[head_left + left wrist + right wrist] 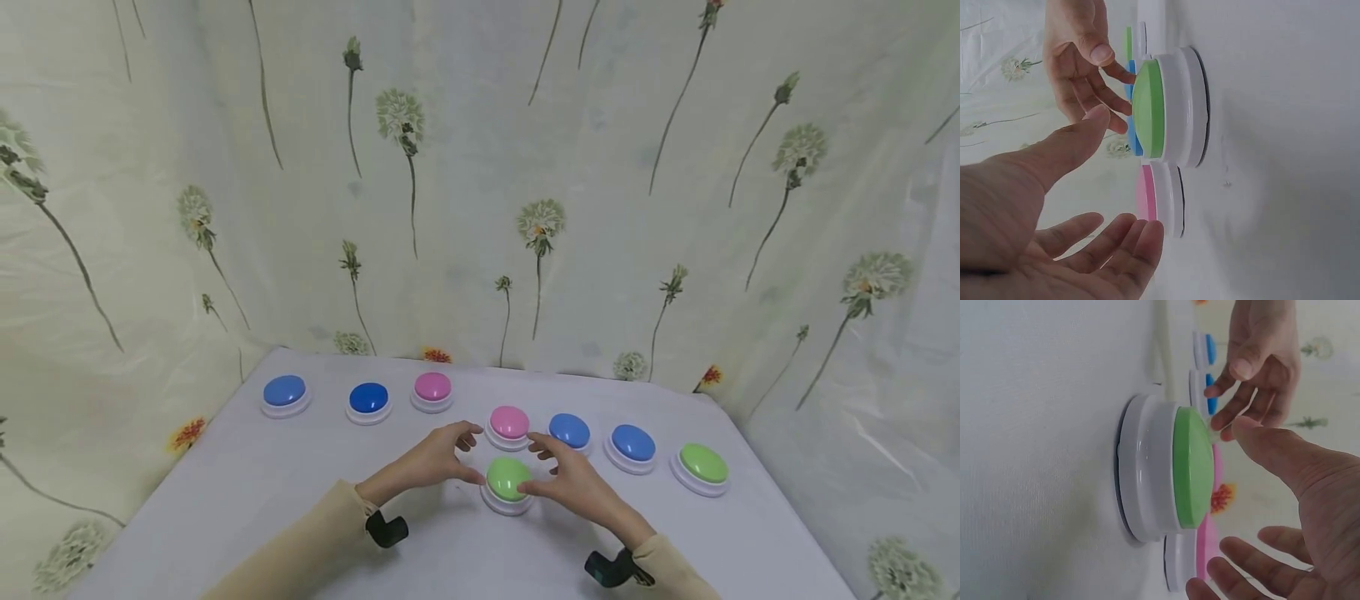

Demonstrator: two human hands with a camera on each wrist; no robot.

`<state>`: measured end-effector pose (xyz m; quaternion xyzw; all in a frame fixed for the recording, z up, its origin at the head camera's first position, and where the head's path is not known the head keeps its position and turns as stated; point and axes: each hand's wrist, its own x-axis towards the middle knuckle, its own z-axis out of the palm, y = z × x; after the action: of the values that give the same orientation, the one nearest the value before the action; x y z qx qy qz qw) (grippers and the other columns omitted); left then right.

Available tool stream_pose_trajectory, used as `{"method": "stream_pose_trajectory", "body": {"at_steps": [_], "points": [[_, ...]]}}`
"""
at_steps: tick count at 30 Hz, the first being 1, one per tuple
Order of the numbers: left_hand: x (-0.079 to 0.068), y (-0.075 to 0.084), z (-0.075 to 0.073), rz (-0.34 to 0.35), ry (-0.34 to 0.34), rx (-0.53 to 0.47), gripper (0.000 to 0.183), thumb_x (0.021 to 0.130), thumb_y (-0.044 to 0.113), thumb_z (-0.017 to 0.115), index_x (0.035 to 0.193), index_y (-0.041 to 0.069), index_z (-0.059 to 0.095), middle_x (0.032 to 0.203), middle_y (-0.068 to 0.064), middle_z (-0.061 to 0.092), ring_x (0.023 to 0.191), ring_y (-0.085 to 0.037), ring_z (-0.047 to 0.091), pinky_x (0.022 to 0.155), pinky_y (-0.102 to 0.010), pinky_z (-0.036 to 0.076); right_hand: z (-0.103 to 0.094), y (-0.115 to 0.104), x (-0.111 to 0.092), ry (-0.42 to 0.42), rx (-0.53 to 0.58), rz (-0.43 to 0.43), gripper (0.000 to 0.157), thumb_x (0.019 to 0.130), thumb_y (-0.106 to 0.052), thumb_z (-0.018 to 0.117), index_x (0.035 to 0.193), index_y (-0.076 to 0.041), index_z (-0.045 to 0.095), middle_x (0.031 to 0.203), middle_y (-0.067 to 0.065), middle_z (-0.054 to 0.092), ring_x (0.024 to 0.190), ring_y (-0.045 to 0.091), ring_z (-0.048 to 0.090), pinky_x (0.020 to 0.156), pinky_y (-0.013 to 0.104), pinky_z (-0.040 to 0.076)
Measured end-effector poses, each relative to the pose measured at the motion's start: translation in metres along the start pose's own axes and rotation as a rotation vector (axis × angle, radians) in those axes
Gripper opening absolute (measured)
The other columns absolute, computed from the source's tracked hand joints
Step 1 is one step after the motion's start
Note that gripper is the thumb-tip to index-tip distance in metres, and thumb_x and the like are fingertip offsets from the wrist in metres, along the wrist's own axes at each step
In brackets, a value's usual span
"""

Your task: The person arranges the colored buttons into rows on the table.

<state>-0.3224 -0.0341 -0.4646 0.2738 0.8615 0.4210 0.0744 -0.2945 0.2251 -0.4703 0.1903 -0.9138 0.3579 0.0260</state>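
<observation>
Nearby, a pink button (509, 421) backs the green button (507, 477).

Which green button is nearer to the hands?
The front green button, between the left hand and right hand; the other green button is farthest right.

The right wrist view's edge crops the right hand (1329, 515).

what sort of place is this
Probably a small screened-off test or recording spot: a white table, flower-print sheeting behind it and at both sides, and coloured buttons set out.
</observation>
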Motion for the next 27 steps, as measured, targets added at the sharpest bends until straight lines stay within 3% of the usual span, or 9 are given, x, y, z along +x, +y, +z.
{"method": "stream_pose_trajectory", "body": {"at_steps": [6,12,21,27], "points": [[-0.006,-0.006,-0.006,-0.019,0.009,-0.007,0.072,0.074,0.026,0.084,0.134,0.005,0.05,0.12,-0.017,0.061,0.11,-0.028,0.058,0.09,-0.038,0.053,0.005,-0.002,0.003,-0.015,0.005,0.008,0.08,0.074,-0.039,0.082,0.14,-0.01,0.047,0.128,0.012,0.06,0.115,0.03,0.057,0.087,0.042,0.053],[-0.013,-0.007,-0.021,-0.005,0.037,-0.008,0.07,0.075,0.027,0.083,0.134,0.006,0.051,0.119,-0.018,0.061,0.111,-0.031,0.058,0.089,-0.039,0.054,0.006,-0.012,0.013,0.046,-0.01,-0.039,0.077,0.073,-0.04,0.082,0.138,-0.011,0.051,0.125,0.007,0.061,0.113,0.029,0.058,0.086,0.038,0.054],[-0.023,-0.026,-0.051,-0.011,0.097,-0.013,0.068,0.077,0.028,0.082,0.133,0.004,0.052,0.119,-0.018,0.061,0.113,-0.035,0.057,0.088,-0.037,0.055,0.022,-0.029,0.045,-0.013,0.026,-0.085,0.074,0.074,-0.041,0.082,0.137,-0.018,0.052,0.128,0.01,0.061,0.117,0.03,0.057,0.092,0.047,0.052],[-0.018,-0.041,-0.071,-0.044,0.158,0.006,0.067,0.077,0.028,0.082,0.131,0.004,0.052,0.116,-0.014,0.061,0.113,-0.034,0.056,0.089,-0.039,0.054,0.033,-0.037,0.075,-0.047,0.033,-0.099,0.071,0.077,-0.036,0.081,0.138,-0.019,0.051,0.129,0.012,0.06,0.117,0.035,0.056,0.092,0.049,0.052]]}}
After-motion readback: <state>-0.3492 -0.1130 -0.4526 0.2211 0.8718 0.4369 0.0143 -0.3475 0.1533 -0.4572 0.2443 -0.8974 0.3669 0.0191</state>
